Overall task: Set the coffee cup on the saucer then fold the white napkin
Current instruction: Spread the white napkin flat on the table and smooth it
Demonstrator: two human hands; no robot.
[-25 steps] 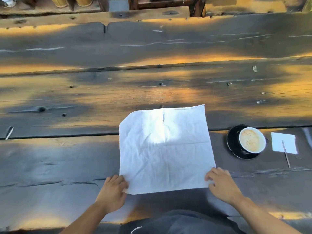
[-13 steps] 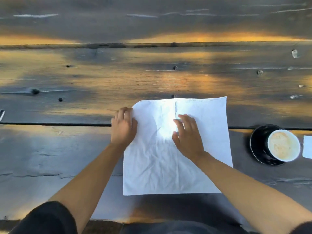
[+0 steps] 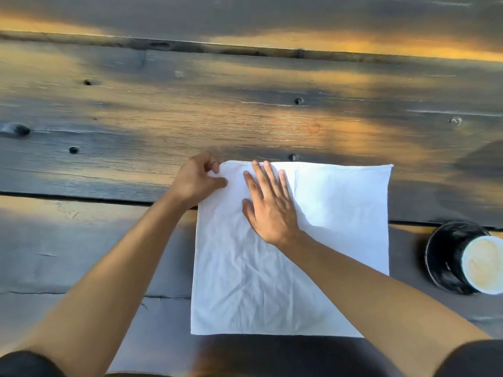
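Note:
The white napkin (image 3: 340,213) lies spread flat and unfolded on the dark wooden table (image 3: 245,110), a vertical crease running down its middle. My left hand (image 3: 196,179) pinches the napkin's far left corner between thumb and curled fingers. My right hand (image 3: 269,205) lies flat, fingers together, pressing on the upper left part of the cloth. At the right edge of the view the coffee cup (image 3: 483,263), full of milky coffee, stands on the black saucer (image 3: 441,254).
The table is made of wide weathered planks with gaps between them (image 3: 68,195) and several knots and bolt heads (image 3: 298,100). Its near edge runs just below the napkin, close to my body.
Both hands left the napkin's near corners and went to its far left part. The left hand now pinches the far left corner; the right hand slid left and flattened out. The view moved closer.

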